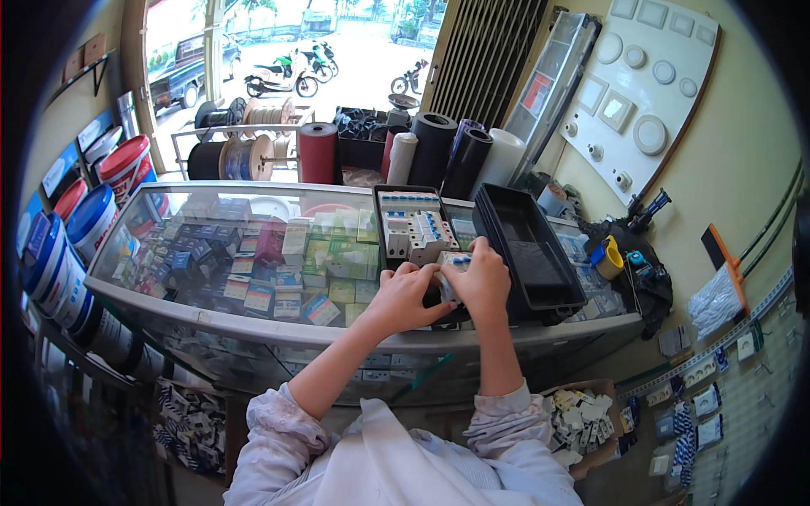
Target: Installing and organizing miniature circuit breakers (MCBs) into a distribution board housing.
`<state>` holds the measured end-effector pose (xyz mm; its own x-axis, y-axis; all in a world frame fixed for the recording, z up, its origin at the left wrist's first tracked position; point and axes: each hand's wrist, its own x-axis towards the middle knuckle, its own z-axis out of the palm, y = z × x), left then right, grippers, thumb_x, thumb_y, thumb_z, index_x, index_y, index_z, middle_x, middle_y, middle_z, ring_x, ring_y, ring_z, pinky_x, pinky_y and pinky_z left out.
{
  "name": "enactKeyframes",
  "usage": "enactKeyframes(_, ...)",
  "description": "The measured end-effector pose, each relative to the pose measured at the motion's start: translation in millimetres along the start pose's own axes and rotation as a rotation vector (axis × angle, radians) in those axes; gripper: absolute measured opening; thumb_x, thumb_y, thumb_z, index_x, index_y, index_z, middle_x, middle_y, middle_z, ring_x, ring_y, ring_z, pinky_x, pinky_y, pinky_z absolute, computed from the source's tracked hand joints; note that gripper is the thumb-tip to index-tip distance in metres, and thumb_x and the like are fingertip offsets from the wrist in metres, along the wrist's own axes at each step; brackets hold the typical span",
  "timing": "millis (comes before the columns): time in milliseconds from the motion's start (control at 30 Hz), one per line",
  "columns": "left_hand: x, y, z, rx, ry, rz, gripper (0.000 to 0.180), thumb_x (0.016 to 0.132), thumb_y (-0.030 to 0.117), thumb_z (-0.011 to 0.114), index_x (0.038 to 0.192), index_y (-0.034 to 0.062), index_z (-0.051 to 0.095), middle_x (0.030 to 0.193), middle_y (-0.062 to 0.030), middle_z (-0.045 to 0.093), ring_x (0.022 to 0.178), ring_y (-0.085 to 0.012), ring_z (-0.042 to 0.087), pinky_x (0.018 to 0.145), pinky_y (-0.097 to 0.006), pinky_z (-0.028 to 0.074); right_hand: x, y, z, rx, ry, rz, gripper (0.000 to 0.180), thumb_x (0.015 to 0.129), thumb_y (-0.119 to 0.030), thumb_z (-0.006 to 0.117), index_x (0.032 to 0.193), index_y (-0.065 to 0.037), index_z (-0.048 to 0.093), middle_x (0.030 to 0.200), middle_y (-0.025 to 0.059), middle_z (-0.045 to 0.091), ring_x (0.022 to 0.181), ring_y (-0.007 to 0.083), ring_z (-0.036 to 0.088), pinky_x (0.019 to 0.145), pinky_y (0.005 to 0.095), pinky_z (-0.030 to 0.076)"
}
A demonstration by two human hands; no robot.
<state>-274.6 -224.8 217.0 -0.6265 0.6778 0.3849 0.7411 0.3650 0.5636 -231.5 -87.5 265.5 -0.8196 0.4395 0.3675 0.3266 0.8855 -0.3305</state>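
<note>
Both hands meet at the near end of a black tray (379, 221) on the glass display counter (211, 310). In the tray stand rows of white circuit breakers (410, 228) with blue switch levers. My right hand (481, 282) is closed on a white circuit breaker (456, 260) with blue levers, gripping it from the right. My left hand (407, 297) comes in from the left, its fingers bent against the same breaker. The left fingertips are partly hidden behind the piece, and so is the tray's near end.
Empty black trays (540, 268) are stacked right of the breakers. Small boxes (329, 257) fill the case under the glass. Rolls of sheeting (434, 148) and cable spools (245, 158) stand behind the counter, paint buckets (91, 211) at left. A box of loose white parts (582, 422) sits low at right.
</note>
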Motion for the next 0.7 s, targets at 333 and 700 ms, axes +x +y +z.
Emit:
enactKeyframes(333,5.2,3.0,6.5,0.08,0.218,-0.083,0.063,0.066,0.044,0.071,0.109,0.0029,0.05,0.094,-0.012,0.062,0.099,-0.0257,0.053,0.081,-0.038,0.032,14.6,-10.2,5.1,-0.03,-0.13,0.046,0.056,0.071,-0.048,0.068,0.093,0.002,0.055,0.085,0.019,0.065,0.083,0.0325,0.065,0.071,0.0388,0.053)
enactKeyframes(700,15.1,-21.6,8.8,-0.078,0.12,0.069,0.057,0.077,0.015,0.06,0.125,-0.0051,0.035,0.11,-0.0225,0.052,0.107,-0.0355,0.048,0.093,-0.041,0.039,8.9,61.8,7.6,0.418,-0.237,-0.301,0.055,0.061,-0.02,0.081,0.108,-0.005,0.057,0.09,0.0102,0.059,0.072,0.0165,0.058,0.066,0.0304,0.048)
